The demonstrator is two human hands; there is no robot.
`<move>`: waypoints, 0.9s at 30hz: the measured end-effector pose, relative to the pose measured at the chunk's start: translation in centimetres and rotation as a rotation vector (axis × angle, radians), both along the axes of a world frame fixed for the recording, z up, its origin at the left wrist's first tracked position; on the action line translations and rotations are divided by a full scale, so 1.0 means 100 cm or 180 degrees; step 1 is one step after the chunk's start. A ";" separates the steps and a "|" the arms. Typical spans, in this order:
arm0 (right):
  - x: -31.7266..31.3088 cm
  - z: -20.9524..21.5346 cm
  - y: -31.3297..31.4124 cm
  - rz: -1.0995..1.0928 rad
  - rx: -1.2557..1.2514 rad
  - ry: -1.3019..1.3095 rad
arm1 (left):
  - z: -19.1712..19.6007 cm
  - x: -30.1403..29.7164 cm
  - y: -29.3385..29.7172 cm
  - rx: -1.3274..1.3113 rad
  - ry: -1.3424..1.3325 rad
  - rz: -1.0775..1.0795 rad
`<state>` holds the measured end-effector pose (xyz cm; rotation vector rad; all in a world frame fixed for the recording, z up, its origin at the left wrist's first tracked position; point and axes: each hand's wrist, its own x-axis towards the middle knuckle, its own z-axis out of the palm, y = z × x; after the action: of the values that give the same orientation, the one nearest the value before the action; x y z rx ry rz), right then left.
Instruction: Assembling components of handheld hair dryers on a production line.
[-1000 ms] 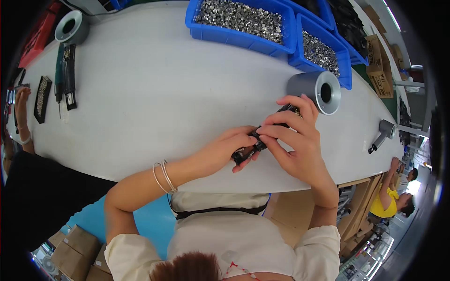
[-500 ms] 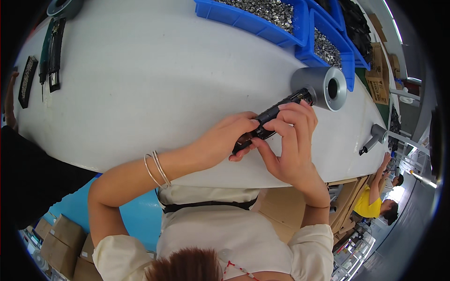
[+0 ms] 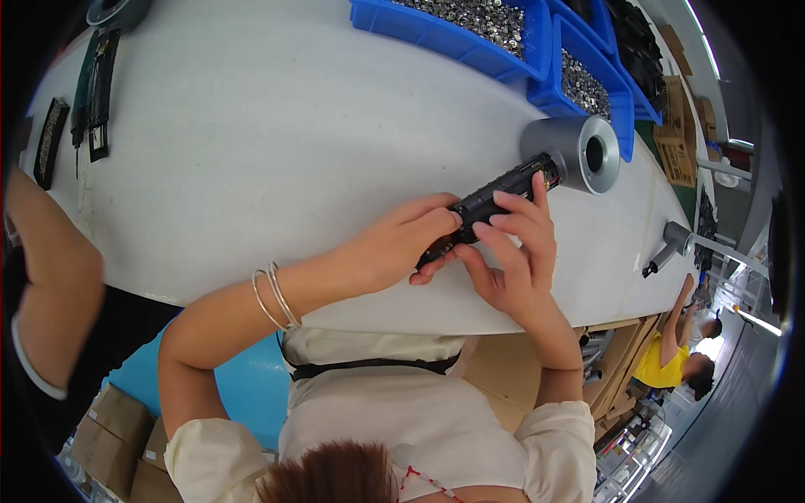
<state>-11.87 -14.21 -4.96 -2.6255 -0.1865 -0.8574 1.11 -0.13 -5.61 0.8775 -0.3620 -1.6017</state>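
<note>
A hair dryer with a grey cylindrical head [image 3: 545, 138] lies on the white table, its black handle [image 3: 495, 194] slanting down toward me. Parts and wiring show in the handle near the head. My left hand [image 3: 390, 251] is closed round the handle's lower end, thumb on top. From the other side my right hand [image 3: 520, 268] holds the handle, its thumb near the lower end. The right fingers are bent along it, and one reaches up toward the head. My palms and fingers hide part of the lower handle.
Blue bins [image 3: 495, 59] with small metal parts stand at the far right. Another dryer [image 3: 671, 247] lies near the right edge. At far left are a black strip [image 3: 52, 142], a green tool [image 3: 81, 101] and a black handle part [image 3: 101, 92]. Another person's arm [image 3: 59, 277] is at left.
My right hand has loosened slightly, with its upper finger straighter along the handle. My left hand keeps its hold. At left, another person's arm has come into view over the table edge.
</note>
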 end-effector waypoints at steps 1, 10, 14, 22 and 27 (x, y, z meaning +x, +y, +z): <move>-0.004 -0.003 -0.003 0.0062 -0.0128 -0.0110 | 0.002 0.002 0.000 -0.0002 0.0006 -0.0004; -0.001 0.005 -0.009 0.0214 -0.0336 -0.0114 | 0.006 0.009 -0.001 0.0089 -0.0315 -0.0184; -0.001 -0.004 -0.017 0.0580 0.0110 -0.0301 | 0.014 0.015 -0.003 0.0084 -0.0796 -0.0116; 0.005 0.009 -0.021 0.0696 -0.1035 0.0073 | 0.008 0.018 -0.004 0.0196 -0.1309 -0.0362; -0.002 0.017 -0.028 0.0835 -0.1004 0.0314 | -0.001 0.002 0.000 -0.0481 -0.2480 0.0160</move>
<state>-12.06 -16.99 -3.22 -2.8341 -0.6723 -0.6508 1.32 -0.15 -5.72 1.3578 -0.9806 -1.1114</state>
